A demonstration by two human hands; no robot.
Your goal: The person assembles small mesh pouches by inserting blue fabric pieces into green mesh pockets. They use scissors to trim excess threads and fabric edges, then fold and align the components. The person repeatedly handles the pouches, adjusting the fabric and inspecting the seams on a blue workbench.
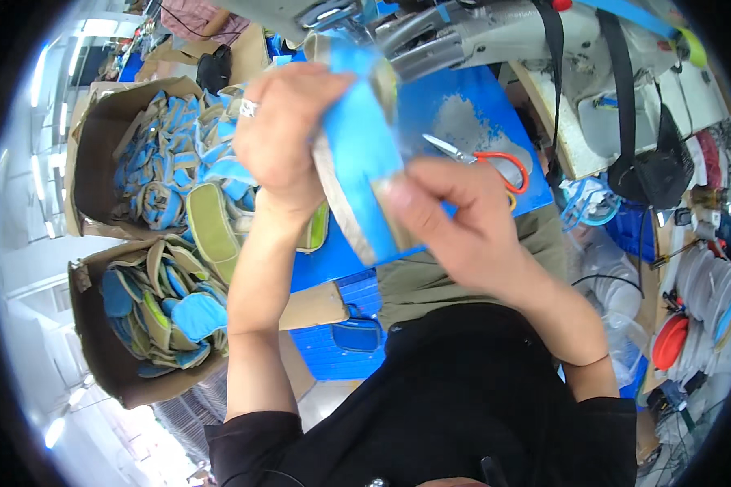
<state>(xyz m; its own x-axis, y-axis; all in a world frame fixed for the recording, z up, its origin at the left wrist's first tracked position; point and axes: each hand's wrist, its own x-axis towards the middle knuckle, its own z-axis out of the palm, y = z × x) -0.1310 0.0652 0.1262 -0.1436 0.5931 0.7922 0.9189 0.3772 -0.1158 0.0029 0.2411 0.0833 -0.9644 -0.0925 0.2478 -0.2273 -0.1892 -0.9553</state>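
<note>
A blue and beige fabric band (357,146), curved and slightly blurred, is held up over the blue work table. My left hand (280,130), with a ring on one finger, is closed round its upper left side. At the lower right edge my right hand (459,215) pinches the band between thumb and fingers. Just right of the band, a pair of scissors (495,158) with orange handles lies on the blue table top (418,89). A green sole-shaped fabric piece (211,219) with a beige rim lies left of my left forearm.
Two cardboard boxes stand at the left: the far box (97,162) holds blue and beige pieces, the near box (97,349) green, blue and beige ones. A sewing machine (495,40) stands at the back with black straps (617,89) hanging. Spools (698,276) crowd the right.
</note>
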